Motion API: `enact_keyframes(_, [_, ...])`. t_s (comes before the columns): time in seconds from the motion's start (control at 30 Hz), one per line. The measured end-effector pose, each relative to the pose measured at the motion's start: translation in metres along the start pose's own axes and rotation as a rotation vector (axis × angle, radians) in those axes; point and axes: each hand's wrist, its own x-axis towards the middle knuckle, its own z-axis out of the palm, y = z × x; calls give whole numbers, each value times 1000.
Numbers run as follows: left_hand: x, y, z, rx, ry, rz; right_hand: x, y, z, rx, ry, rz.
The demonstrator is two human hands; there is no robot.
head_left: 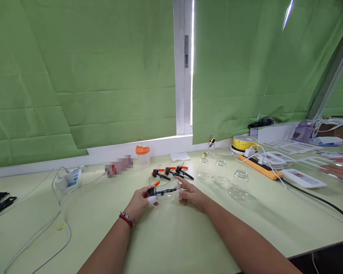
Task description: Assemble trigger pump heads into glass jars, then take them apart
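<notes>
The left hand (143, 198) was closed on the black top (151, 191) of a clear, rounded bottle (171, 195); the right (192, 195) curled round its base. The bottle was sideways between them, over the smooth, pale table (171, 243). Beyond were black-and-orange trigger tops (157, 173), see-through bulbous jars (238, 188) and a frosted, orange-lidded tub (143, 160).

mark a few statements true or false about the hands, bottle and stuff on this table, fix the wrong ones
1. The right hand holds the clear bottle at its base end. True.
2. That bottle stands upright. False: it is on its side between the hands.
3. The left hand is at the bottle's neck end. True.
4. The bracelets are worn on the right. False: on the left.
5. In view, the orange-lidded container is left of the three loose trigger heads. True.
</notes>
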Motion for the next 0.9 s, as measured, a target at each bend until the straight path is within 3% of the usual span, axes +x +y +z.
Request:
enact_keyframes(0.47, [-1, 6, 4, 11, 0, 8, 4, -1, 4, 41, 15, 152])
enact_keyframes(0.7, [-2, 7, 0, 17, 18, 3, -1, -4, -1, -33, -28, -48])
enact_keyframes(0.9, [-2, 6, -1, 20, -1, 8, 0, 0, 2, -76, 5, -44])
